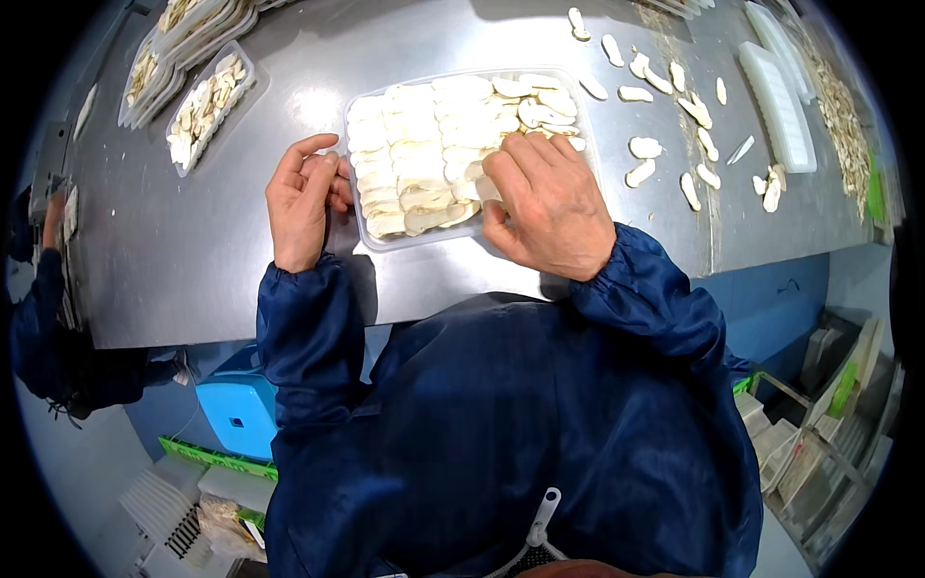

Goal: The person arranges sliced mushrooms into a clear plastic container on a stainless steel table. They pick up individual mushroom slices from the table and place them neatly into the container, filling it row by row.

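Note:
A clear plastic tray (426, 241) lies before me on a steel table, with pale mushroom slices (412, 152) overlapping in rows. The slices at its right end lie less evenly. My left hand (307, 199) is at the tray's left edge, fingers curled and thumb near the forefinger; no slice shows in it. Over the lower right part of the tray is my right hand (553, 202), knuckles up and fingers bent down; a pale slice (487, 189) shows beside its forefinger and thumb. Its fingertips are partly hidden, so whether it grips that slice is unclear.
Loose mushroom slices (636, 94) are scattered right of the tray. Empty white trays (780, 108) and a heap of slices (838, 123) lie farther right. A filled tray (249, 72) and stacked trays (173, 76) stand at left. Another person's sleeve (47, 289) is at the far left.

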Demonstrator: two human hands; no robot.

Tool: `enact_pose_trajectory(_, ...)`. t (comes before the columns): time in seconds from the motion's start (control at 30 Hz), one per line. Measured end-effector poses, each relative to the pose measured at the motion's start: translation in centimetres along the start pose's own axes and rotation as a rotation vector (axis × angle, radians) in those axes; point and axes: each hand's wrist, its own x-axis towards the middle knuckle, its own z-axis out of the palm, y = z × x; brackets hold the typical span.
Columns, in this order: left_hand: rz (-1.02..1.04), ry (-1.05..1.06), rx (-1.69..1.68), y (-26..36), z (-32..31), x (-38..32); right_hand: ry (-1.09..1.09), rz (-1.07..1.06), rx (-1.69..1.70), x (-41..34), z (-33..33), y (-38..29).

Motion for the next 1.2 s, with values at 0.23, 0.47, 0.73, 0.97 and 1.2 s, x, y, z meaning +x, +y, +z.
enact_pose_trajectory(0.23,-0.010,0.010,0.059,0.5,0.1,-0.3,-0.067,0.013,-0.036,0.1,0.7,-0.1)
enact_pose_trajectory(0.47,0.009,-0.013,-0.001,0.1,0.0,0.0,-0.067,0.038,-0.028,0.2,0.8,-0.1)
enact_pose_trajectory(0.73,0.027,-0.009,-0.041,-0.5,-0.3,0.2,0.207,0.209,-0.159,-2.2,-5.6,9.1)
enact_pose_trajectory(0.97,0.023,-0.024,-0.046,-0.2,-0.1,0.2,-0.010,0.419,-0.183,-4.4,-6.5,15.6)
enact_pose_trajectory(1.2,0.022,-0.017,-0.075,-0.2,-0.3,0.2,-0.109,0.543,-0.384,0.1,-3.0,18.1)
